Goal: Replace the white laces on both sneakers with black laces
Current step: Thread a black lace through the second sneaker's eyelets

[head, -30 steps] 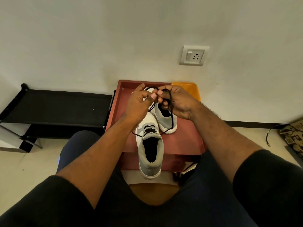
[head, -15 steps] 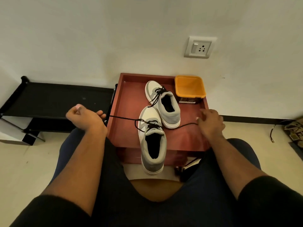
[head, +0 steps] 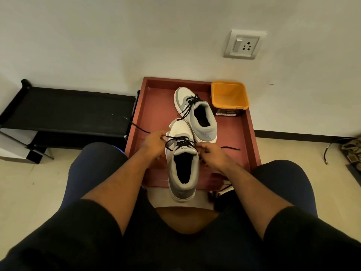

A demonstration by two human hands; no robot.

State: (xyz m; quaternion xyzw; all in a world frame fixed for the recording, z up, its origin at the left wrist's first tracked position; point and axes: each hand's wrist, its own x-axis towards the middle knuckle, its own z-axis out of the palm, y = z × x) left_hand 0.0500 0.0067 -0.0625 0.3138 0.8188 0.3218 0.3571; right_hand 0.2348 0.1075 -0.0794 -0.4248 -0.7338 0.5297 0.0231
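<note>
Left of centre: left hand (head: 154,140) pinches the black lace (head: 180,140) where it leaves the near sneaker's (head: 182,165) top eyelets. That lace's free tail runs up-left out of the pinch, over the desk (head: 152,106) edge toward the black shelf (head: 64,112); aglet end sits left of the desk rim.

Centre: near sneaker lies with its long axis up-down in frame, toe up, heel overhanging the desk's lower edge. Lacing looks full to the top, no white lace visible.

Right of centre: right hand (head: 212,153) pinches the other end at the tongue's right side. Its tail trails right along the desk, flat, ending mid-right.

So both grips are clamped on lace, one each side of the tongue, roughly equidistant from it. Tails point outward, across the shoe's axis. My read: next is the knot, so the ends must cross over the tongue, between the hands.

Upper centre: far sneaker (head: 196,112) already black-laced, touching the near one's toe. Orange tub (head: 229,96) upper right, clear of it.
</note>
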